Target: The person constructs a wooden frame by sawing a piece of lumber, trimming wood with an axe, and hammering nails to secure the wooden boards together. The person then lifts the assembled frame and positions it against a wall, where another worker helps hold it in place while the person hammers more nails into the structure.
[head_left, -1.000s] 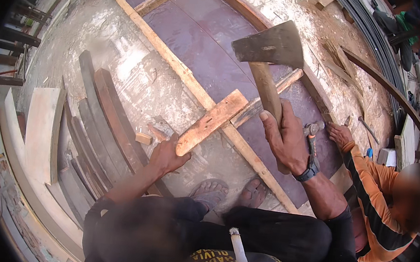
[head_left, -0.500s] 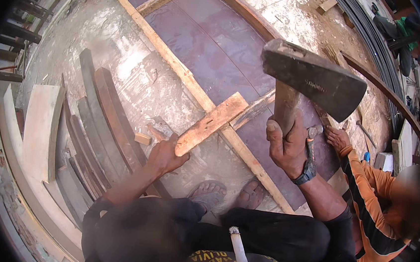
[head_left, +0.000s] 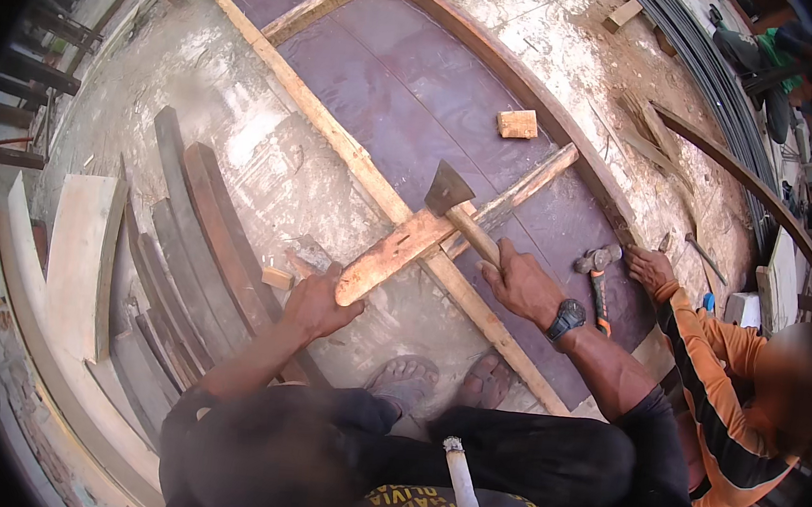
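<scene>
My right hand (head_left: 519, 285) grips the wooden handle of a hatchet (head_left: 451, 198); its blade is down on the far end of a short wooden plank (head_left: 396, 253). My left hand (head_left: 315, 303) holds the near end of that plank, which lies across a long wooden batten (head_left: 339, 137). The batten runs diagonally over a dark purple plywood sheet (head_left: 411, 90) on the concrete floor. A small wood offcut (head_left: 517, 123) lies on the plywood beyond the blade.
A claw hammer (head_left: 597, 275) rests on the plywood at right, next to the hand (head_left: 651, 267) of a person in an orange sleeve. Curved dark wooden strips (head_left: 195, 235) and pale boards (head_left: 78, 254) are stacked at left. My bare feet (head_left: 443, 382) are below the batten.
The hatchet was raised high in my right hand and has swung down onto the plank's far end. A small offcut now lies on the plywood. My left hand stayed on the plank.
</scene>
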`<action>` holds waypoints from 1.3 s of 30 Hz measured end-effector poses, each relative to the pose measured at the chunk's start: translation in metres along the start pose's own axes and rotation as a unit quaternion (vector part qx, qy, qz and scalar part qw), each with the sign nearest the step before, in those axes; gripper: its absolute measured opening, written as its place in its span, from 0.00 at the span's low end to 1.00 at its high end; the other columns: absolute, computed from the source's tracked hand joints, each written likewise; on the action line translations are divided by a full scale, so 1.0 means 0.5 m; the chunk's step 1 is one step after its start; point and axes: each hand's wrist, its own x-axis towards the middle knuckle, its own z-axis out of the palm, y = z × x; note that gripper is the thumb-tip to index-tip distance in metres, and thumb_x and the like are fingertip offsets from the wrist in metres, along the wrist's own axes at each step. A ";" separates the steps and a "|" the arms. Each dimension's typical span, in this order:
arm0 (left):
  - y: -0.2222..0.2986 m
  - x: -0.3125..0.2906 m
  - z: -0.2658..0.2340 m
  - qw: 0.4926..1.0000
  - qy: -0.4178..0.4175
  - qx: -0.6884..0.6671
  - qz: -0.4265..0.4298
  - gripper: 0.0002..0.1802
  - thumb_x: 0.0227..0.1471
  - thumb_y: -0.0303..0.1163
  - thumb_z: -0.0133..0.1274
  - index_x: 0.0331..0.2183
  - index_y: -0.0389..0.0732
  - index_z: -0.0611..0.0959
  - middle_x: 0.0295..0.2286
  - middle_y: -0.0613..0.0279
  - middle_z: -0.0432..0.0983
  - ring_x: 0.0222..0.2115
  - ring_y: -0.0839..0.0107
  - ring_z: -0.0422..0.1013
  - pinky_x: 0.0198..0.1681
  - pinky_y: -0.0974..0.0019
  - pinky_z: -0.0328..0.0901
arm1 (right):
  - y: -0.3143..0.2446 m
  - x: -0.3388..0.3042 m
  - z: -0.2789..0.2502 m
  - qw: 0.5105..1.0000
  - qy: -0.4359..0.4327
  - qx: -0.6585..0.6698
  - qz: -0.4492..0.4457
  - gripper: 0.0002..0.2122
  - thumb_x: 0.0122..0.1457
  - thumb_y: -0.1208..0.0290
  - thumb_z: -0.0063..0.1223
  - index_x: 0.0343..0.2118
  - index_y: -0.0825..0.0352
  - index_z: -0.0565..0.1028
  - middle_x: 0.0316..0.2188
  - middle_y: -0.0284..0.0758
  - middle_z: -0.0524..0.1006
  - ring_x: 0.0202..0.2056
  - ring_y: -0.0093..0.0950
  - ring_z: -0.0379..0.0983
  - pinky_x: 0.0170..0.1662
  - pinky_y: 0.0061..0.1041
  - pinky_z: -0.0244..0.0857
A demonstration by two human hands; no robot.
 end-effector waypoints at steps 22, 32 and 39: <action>0.069 0.098 0.050 0.996 0.071 -0.043 -0.023 0.41 0.45 0.49 0.65 0.51 0.28 0.72 0.31 0.33 0.81 0.36 0.38 0.79 0.42 0.45 0.73 | -0.102 -0.059 -0.015 0.896 0.113 0.418 0.103 0.17 0.71 0.58 0.50 0.50 0.69 0.67 0.26 0.29 0.70 0.22 0.17 0.67 0.24 0.20 0.63; 0.093 0.111 0.021 0.998 0.065 -0.007 0.000 0.38 0.45 0.48 0.65 0.48 0.29 0.73 0.30 0.32 0.81 0.35 0.37 0.79 0.42 0.45 0.73 | -0.023 0.002 0.018 0.984 0.008 0.154 0.092 0.15 0.71 0.59 0.48 0.43 0.69 0.68 0.19 0.30 0.70 0.22 0.19 0.69 0.25 0.22 0.64; 0.111 0.111 0.021 0.999 0.036 -0.018 -0.032 0.42 0.46 0.49 0.64 0.52 0.25 0.72 0.33 0.34 0.81 0.37 0.39 0.79 0.43 0.48 0.73 | -0.049 -0.027 -0.034 0.937 0.195 0.290 0.009 0.18 0.69 0.59 0.52 0.46 0.72 0.65 0.21 0.37 0.71 0.23 0.24 0.71 0.26 0.31 0.63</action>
